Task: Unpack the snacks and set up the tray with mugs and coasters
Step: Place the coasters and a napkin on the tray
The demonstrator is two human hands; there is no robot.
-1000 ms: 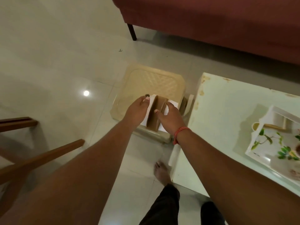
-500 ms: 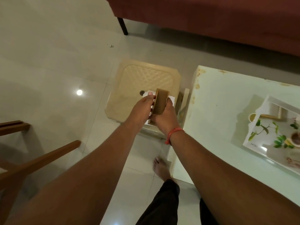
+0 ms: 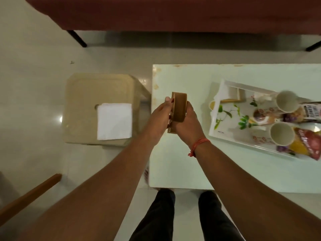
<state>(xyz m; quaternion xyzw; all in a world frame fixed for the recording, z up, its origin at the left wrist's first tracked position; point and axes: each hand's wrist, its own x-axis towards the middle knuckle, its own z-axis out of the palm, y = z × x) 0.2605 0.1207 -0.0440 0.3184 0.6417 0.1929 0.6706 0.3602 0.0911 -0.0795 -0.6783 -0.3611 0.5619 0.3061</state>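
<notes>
Both my hands hold a stack of brown coasters (image 3: 179, 106) on edge above the left end of the pale green table (image 3: 180, 162). My left hand (image 3: 160, 117) grips its left side, my right hand (image 3: 188, 126) its right side and bottom. To the right, a white floral tray (image 3: 218, 119) rests on the table. It carries two white mugs, one (image 3: 286, 101) near its far rim and another (image 3: 282, 133) closer to me, and several snack packets (image 3: 311, 141).
A beige plastic stool (image 3: 81, 110) stands left of the table with folded white napkins (image 3: 114, 121) on it. A dark red sofa (image 3: 173, 13) runs along the top. A wooden chair arm (image 3: 29, 195) juts in at lower left. My legs (image 3: 163, 218) are below.
Both hands lifted the coaster stack off the napkins on the stool and carried it right, over the table's left end. The napkins now lie uncovered.
</notes>
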